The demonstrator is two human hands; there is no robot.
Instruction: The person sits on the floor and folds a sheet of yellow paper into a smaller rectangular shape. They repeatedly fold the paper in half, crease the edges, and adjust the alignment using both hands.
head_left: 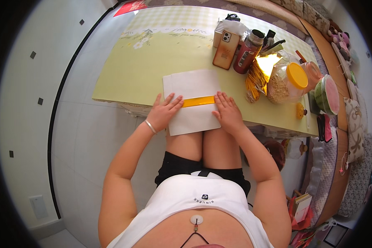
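White paper (194, 82), with the edges of more than one sheet showing at its upper left, lies at the table's front edge and reaches out over my thighs. Across it runs a shiny gold strip (198, 101), roughly level from side to side. My left hand (167, 110) rests flat with fingers spread, its fingertips on the strip's left end. On the other side, my right hand (228, 111) lies open on the paper's right edge, fingertips touching the strip's right end. Neither hand grasps anything. Whatever lies under the fingers is hidden.
The yellow-green tablecloth (128, 78) bears a phone (226, 49) leaning upright, a dark red bottle (249, 53), a bundle of gold strips (256, 82), a yellow-lidded jar (283, 84) and a cut watermelon (326, 95) toward the right. A patterned cushion (355, 128) sits beyond.
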